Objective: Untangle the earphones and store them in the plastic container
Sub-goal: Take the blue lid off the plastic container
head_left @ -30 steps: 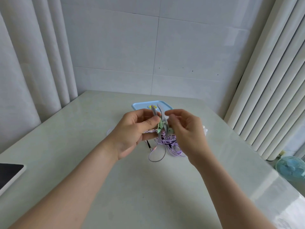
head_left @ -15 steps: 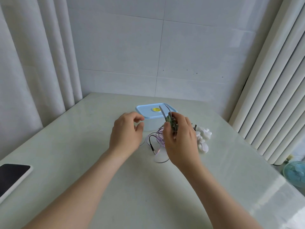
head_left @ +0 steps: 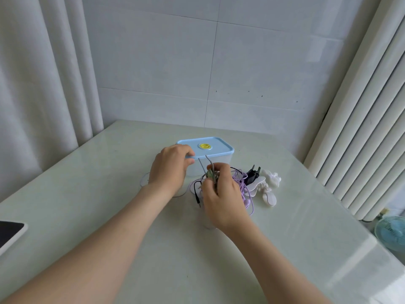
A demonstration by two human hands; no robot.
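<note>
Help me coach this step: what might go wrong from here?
One-handed, the left hand gripping the blue lid may slide the container instead of opening it. The right hand pinches the green earphones with purple cable tangled alongside; lifting could drag the tangle into the hair clips.

Phone [head_left: 9, 234] on table [head_left: 109, 194] left edge; white clips [head_left: 270, 183] beside black clip [head_left: 253, 174]; fan [head_left: 392, 232] right.
</note>
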